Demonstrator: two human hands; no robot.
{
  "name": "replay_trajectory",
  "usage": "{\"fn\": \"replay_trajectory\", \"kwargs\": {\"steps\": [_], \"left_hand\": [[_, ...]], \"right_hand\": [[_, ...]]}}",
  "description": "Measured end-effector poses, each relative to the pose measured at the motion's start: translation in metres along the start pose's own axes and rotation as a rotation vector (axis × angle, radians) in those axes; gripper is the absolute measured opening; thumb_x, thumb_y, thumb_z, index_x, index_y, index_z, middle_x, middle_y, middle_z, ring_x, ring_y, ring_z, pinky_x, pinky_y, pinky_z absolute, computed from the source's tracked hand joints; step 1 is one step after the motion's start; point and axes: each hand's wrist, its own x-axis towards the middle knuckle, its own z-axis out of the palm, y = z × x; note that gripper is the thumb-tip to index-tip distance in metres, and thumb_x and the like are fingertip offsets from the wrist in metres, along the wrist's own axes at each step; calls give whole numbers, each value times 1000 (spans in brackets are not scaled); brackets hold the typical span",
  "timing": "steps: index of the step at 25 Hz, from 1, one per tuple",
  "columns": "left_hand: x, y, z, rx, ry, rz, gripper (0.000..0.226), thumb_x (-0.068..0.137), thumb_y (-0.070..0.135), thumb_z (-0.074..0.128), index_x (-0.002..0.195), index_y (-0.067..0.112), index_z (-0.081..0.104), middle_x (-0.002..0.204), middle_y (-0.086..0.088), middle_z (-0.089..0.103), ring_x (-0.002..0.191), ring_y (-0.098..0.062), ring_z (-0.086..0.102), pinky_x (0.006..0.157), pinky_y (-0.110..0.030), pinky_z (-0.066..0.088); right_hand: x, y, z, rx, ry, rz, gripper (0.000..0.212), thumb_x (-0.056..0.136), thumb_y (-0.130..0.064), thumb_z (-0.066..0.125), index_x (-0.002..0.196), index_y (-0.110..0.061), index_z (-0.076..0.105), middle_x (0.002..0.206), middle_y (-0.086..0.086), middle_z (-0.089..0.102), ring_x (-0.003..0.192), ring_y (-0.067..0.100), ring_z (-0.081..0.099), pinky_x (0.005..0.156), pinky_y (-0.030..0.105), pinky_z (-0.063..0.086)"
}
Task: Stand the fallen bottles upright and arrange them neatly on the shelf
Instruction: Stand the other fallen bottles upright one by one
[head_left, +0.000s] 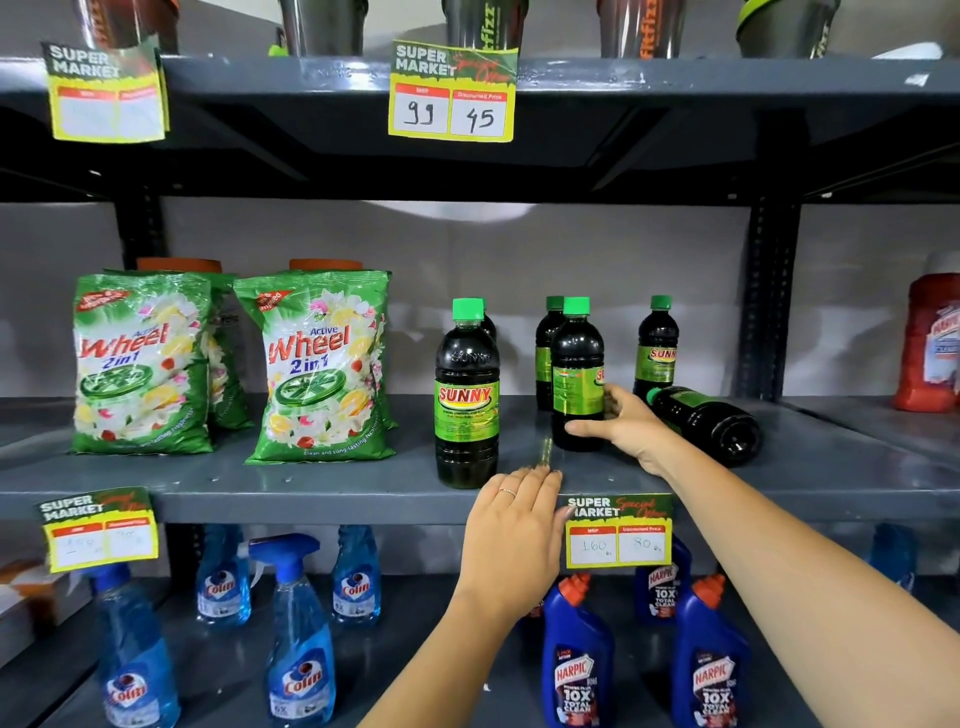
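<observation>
**Straightening dark bottles on a shop shelf**

At centre frame, the right hand (621, 423) wraps its fingers around an upright green-capped bottle (576, 379) on the grey middle shelf (311, 486), apparently nudging it into line. The left hand (511, 525) rests flat and empty on the shelf's front edge, fingers together. Just right of the held bottle, one fallen bottle (709, 423) lies on its side, long axis running from upper left to lower right, cap pointing left toward the hand. It likely needs lifting by the neck next. Other bottles stand upright nearby.
</observation>
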Motion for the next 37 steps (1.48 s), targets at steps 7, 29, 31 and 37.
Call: {"fn": "replay_trajectory", "kwargs": {"steps": [7,29,31,37], "left_hand": [[0,2,0,19,-13,-12,43,95,38,34,119,15,61,119,-2,68,107,-18,61,94,-33,43],[2,0,-3,17,37,-14,42,93,36,37,114,12,65,112,-3,70,101,-20,64,92,-33,43],[4,-1,-2,3,50,-10,42,93,36,38,113,12,66,112,-4,71,100,-20,64,92,-34,43],[2,-2,0,-21,58,7,41,92,35,41,112,9,66,111,-6,71,100,-22,65,90,-35,48]], "right_hand": [[-2,-3,-1,-44,-19,-24,85,70,-15,83,140,-19,36,130,3,56,114,16,52,98,30,38],[-59,-39,-4,-328,89,-83,85,48,-53,88,117,-21,49,112,-5,63,101,12,60,84,30,49],[-66,-42,-4,-327,99,-84,86,49,-53,88,118,-21,48,113,-6,63,102,13,60,84,30,49],[-76,-42,-1,-304,102,-69,86,51,-54,87,118,-22,45,116,-5,61,103,13,58,83,30,47]]}}
